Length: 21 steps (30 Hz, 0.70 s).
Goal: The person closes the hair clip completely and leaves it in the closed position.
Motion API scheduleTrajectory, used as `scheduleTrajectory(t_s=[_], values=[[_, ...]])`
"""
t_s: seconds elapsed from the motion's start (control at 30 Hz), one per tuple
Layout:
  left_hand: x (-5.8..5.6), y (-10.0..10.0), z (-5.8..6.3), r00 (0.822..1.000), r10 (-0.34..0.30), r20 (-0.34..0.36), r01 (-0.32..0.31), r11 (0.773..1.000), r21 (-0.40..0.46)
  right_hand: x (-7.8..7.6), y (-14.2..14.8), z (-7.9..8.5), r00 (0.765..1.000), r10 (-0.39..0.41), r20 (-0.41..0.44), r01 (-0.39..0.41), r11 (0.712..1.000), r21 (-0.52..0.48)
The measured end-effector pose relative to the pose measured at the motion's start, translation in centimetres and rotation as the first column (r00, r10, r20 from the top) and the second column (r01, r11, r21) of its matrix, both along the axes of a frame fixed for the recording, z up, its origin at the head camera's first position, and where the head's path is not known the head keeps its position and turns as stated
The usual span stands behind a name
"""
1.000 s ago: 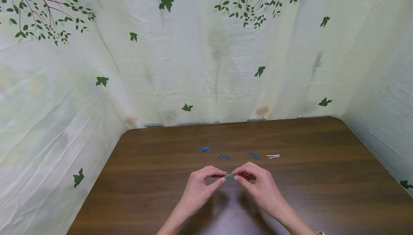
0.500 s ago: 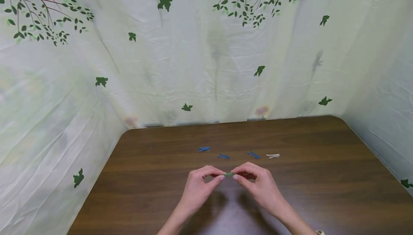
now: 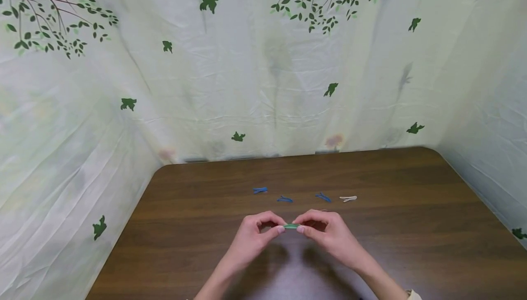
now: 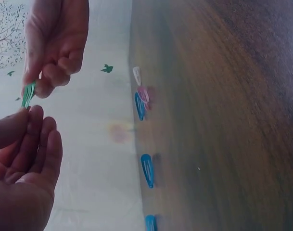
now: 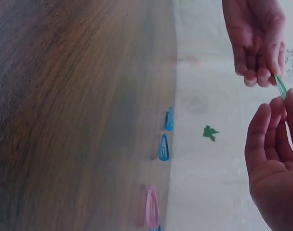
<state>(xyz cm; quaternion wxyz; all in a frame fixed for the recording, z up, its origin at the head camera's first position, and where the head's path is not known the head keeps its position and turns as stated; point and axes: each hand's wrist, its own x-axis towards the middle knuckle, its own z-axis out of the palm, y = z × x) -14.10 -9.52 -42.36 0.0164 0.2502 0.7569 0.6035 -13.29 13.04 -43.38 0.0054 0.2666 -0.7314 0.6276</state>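
- Since the earlier frame, the green clip [image 3: 291, 226] has come slightly nearer to you, and both grips have come with it, while the clips on the surface [image 3: 185, 227] lie as they did
- Your left grip [image 3: 253, 238] pinches the clip's left end between thumb and fingers, and your right grip [image 3: 329, 233] pinches its right end; the clip is held level between them, raised above the surface
- You look to be flexing or adjusting it, so keep both pinches at the very ends and leave the middle free to move
- In the left wrist view its thin strips seem slightly apart; whether it has fully sprung is too small to tell, so feel for that before easing off
- Press evenly from both sides, since a piece this thin and smooth would probably twist or flick out of an uneven pinch
- Stay low over the surface, so a slip would cost you only a short drop
- Mind the far side: the left blue clip [image 3: 260, 190], middle blue clip [image 3: 284, 199], right blue clip [image 3: 323, 197] and white clip [image 3: 348, 199] lie there, with the pink clip [image 4: 143, 94] mostly hidden behind your right grip in the head view
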Motion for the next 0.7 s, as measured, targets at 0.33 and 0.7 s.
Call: scheduleTrajectory(t_s=[0.33, 0.7], values=[[-0.4, -0.4, -0.5, 0.997, -0.053, 0.048, 0.054, 0.998, -0.013, -0.4, 0.2, -0.2, 0.994, 0.029, 0.102, -0.03, 1.0, 0.004], [0.1, -0.1, 0.3, 0.988, 0.091, -0.121, -0.103, 0.991, -0.089, -0.5, -0.2, 0.2, 0.955, -0.017, 0.298, 0.033, 0.998, -0.051]])
